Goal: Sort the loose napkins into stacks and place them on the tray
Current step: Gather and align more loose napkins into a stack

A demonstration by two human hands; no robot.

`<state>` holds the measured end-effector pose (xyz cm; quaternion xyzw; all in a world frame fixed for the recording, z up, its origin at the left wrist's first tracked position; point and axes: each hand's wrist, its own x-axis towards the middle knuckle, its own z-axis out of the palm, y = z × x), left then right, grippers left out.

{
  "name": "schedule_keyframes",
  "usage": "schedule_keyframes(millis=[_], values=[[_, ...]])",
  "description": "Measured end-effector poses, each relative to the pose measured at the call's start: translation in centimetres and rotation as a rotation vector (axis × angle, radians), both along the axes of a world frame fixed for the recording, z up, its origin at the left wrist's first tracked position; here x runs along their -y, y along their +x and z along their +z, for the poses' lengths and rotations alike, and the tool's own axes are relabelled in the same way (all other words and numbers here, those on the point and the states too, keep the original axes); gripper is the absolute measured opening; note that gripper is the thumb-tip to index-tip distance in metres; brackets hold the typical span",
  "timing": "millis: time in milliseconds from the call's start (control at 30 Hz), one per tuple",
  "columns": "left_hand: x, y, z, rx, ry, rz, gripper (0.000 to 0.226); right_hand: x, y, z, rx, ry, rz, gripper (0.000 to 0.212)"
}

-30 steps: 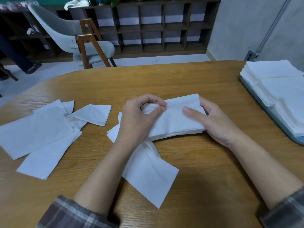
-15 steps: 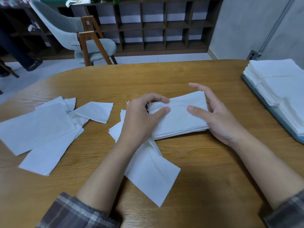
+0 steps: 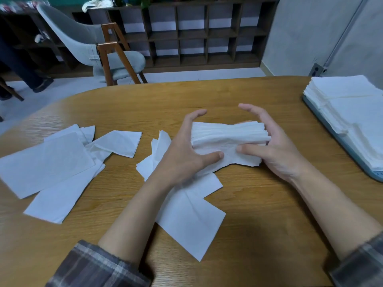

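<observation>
At the far left of the frame, loose napkins (image 3: 47, 162) lie flat and overlapping on the wooden table (image 3: 259, 204), their corners pointing different ways. Just to their right, one folded napkin (image 3: 120, 141) rests with its corner on that heap. Above them, past the table's far edge, a grey chair (image 3: 87, 44) with wooden legs stands on the pale floor in front of a dark shelf unit (image 3: 196, 34).

Nearer the middle, a few more napkins (image 3: 186, 220) are spread under the left forearm, whose plaid sleeve (image 3: 93, 266) fills the lower left corner. The left hand (image 3: 182, 156) grips the left end of the napkin stack (image 3: 228, 137). Its thumb presses on the near face and its index finger arches free above the top edge, while the other fingers are hidden behind the paper.

The napkin stack is at the centre of the frame, turned so that the layered edges of its sheets face upward, and its lower part bulges toward the camera.

The right hand (image 3: 277, 150) grips the stack's other end. Its thumb lies across the near face, fingertips show behind the far side, and the index finger is lifted clear.

Along the right edge, well apart from the hands, a blue-grey tray (image 3: 373, 172) holds tidy napkin piles (image 3: 352, 104).
</observation>
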<state>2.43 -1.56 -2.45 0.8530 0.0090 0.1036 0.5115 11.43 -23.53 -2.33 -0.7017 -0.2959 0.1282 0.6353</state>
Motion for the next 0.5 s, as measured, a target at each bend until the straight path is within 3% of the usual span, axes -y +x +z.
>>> schedule_keyframes(millis=[200,400,500], values=[[0.3,0.0,-0.1,-0.019,-0.051,-0.002,0.087,-1.1,-0.7,0.1,0.123,-0.164,-0.163,0.101],[0.6,0.2,-0.3,0.100,-0.159,0.085,0.065,-1.3,-0.8,0.3,0.121,-0.098,-0.319,0.096],[0.6,0.3,-0.5,0.142,-0.190,0.145,0.058,-0.9,-0.8,0.4,-0.012,0.028,-0.184,0.091]])
